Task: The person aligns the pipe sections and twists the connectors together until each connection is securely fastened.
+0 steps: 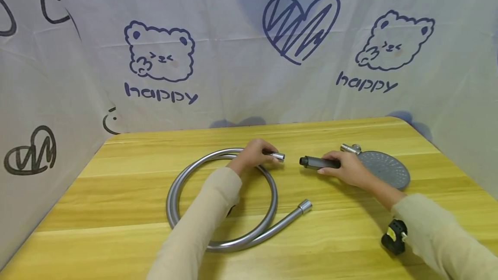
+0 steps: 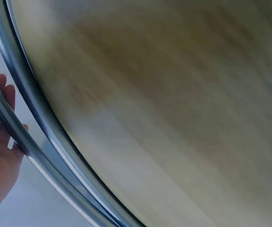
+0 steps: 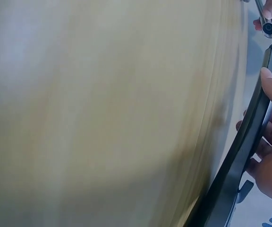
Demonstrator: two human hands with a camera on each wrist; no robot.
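My left hand point(image 1: 254, 155) holds one end of a silver shower hose point(image 1: 171, 204), its chrome connector point(image 1: 278, 156) pointing right. In the left wrist view the fingers point(image 2: 11, 94) curl about the hose point(image 2: 20, 130) near that end. My right hand point(image 1: 346, 167) grips the dark grey handle point(image 1: 317, 163) of a shower head, with the round spray plate point(image 1: 385, 169) to the right, facing up. The handle's threaded end faces the connector across a small gap. In the right wrist view the thumb lies along the handle point(image 3: 249, 118), and the connector's open end point(image 3: 269, 30) is just beyond it.
The hose lies coiled on the yellow wooden table point(image 1: 116, 202), its other chrome end point(image 1: 305, 206) pointing right toward the middle. Behind the shower head sits a small chrome fitting point(image 1: 350, 148). White cloth walls point(image 1: 233, 77) with drawings stand behind and at both sides.
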